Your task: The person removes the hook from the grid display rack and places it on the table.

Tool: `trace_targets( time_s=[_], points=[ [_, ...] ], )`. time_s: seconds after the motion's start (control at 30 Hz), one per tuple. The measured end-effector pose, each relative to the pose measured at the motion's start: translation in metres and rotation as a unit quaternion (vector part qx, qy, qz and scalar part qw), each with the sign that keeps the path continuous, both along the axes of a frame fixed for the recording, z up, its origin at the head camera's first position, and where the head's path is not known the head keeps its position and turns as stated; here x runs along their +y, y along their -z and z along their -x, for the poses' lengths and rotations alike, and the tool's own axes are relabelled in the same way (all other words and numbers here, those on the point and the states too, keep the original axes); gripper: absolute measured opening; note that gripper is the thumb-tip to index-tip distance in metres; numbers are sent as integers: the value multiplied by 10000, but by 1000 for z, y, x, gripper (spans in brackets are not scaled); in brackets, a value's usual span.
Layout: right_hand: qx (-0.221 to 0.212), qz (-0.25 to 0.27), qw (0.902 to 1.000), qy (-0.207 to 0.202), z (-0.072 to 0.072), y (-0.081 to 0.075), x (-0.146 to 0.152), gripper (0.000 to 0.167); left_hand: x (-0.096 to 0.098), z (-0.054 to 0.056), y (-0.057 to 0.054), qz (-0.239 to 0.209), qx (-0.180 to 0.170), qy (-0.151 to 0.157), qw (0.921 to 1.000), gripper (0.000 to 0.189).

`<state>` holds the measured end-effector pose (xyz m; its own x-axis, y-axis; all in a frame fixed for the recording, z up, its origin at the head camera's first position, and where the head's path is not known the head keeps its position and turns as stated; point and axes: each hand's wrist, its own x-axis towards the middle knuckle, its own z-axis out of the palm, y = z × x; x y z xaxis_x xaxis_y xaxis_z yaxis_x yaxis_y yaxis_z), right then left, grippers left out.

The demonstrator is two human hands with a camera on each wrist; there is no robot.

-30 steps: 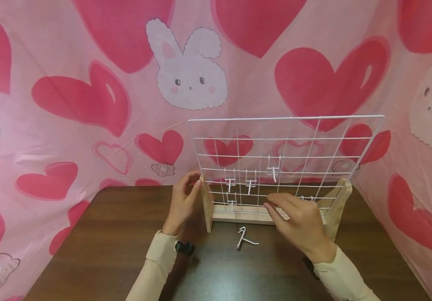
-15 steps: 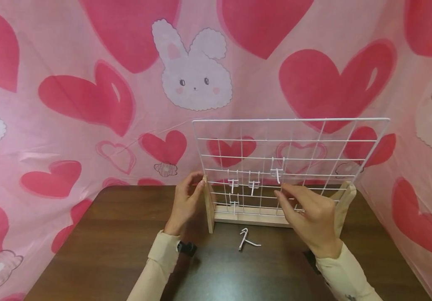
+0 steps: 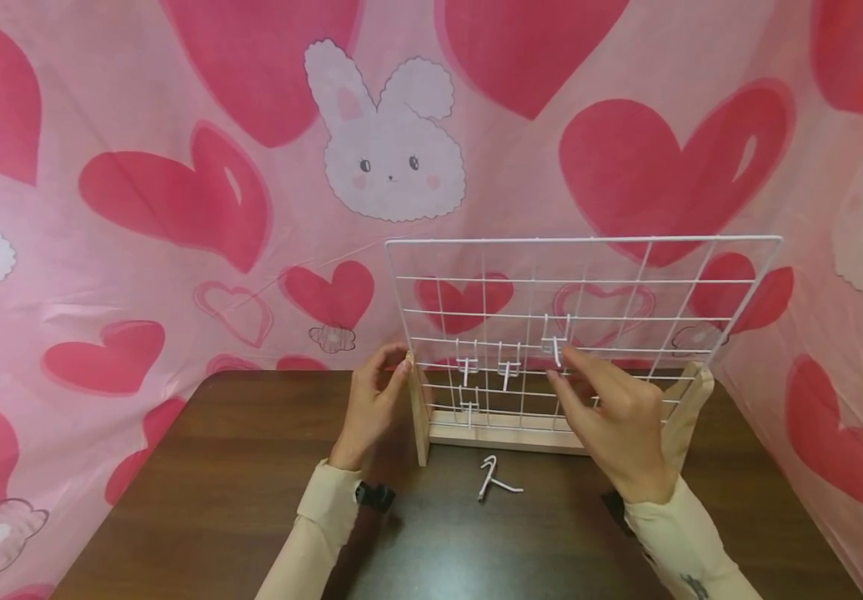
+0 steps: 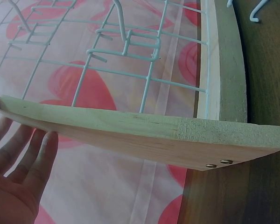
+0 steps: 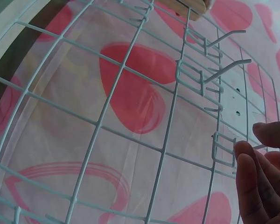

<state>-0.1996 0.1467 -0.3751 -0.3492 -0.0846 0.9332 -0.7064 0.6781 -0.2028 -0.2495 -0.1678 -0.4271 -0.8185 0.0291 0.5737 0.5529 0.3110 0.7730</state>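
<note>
A white wire grid rack (image 3: pixel 659 317) stands in a wooden base, with several white hooks hung on it. My left hand (image 3: pixel 371 404) grips the rack's left wooden upright (image 4: pixel 130 126), thumb on one side and fingers on the other. My right hand (image 3: pixel 619 425) is at the highest hook (image 3: pixel 554 346), its thumb and index finger apart on either side of the prong. In the right wrist view, that hook (image 5: pixel 224 149) sits on the wires beside the fingertips; whether they touch it I cannot tell. A loose hook (image 3: pixel 488 479) lies on the table before the rack.
The dark wooden table (image 3: pixel 236 500) runs under and around the rack. Behind hangs a pink cloth (image 3: pixel 506 175) printed with hearts and rabbits. The right wooden upright (image 3: pixel 689 417) is partly behind my right hand.
My right hand has moved up and a little right, from lower on the grid to the highest hook. My left hand keeps its grip on the upright. The view has shifted slightly.
</note>
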Motion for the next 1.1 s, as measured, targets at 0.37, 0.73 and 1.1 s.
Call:
trace_targets(
  time_s=[0.37, 0.73, 1.1],
  points=[
    [35, 157, 9998, -73, 4, -2, -6, 18, 3, -2, 0, -106, -55, -49, 9999, 23],
    [-182, 405, 9990, -86, 4, -3, -11, 16, 0, -1, -1, -90, 39, 7, 10000, 21],
    [97, 447, 9985, -286, 8, -5, -10, 12, -1, 1, 2, -93, 7, -15, 10000, 21]
  ],
)
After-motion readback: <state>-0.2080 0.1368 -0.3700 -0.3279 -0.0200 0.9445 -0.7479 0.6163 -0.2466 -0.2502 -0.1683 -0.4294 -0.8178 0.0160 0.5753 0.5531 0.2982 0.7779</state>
